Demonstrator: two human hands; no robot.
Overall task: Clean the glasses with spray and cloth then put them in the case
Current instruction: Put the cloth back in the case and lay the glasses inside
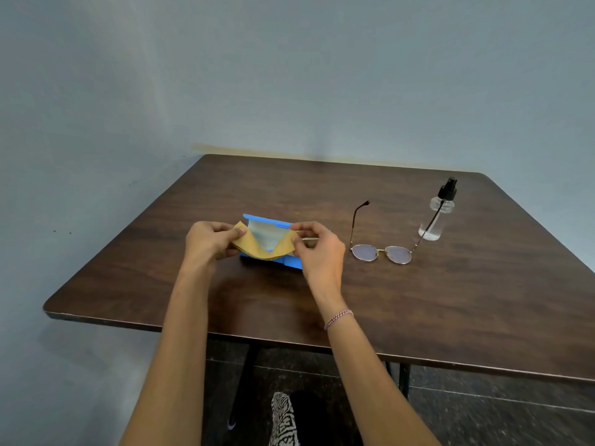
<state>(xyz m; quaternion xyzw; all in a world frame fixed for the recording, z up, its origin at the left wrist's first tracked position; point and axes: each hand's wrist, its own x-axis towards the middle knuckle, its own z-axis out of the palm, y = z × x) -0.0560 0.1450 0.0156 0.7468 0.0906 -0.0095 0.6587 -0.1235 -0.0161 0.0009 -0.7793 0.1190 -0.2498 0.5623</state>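
Glasses [381, 252] are lying unfolded on the desk [450, 300], between the spray bottle [436, 217] and open blue case [269, 235]; both hands, left [209, 241] and right [317, 249], are pinching the yellow cloth [254, 249] over the case.

1. Both forearms are bare and reach forward from the bottom of the view, drawing slightly closer together toward the hands.
2. The left hand [209, 241] is turned with its back to the left. Its fingers are curled, and its thumb and fingertips pinch the left edge of the cloth [249, 247].
3. The right hand [317, 249] shows its back to the camera. Its fingers are curled, and its thumb and forefinger pinch the cloth's right edge.
4. The two hands are level with each other and apart, not touching.
5. The right wrist wears a thin beaded bracelet [338, 318].
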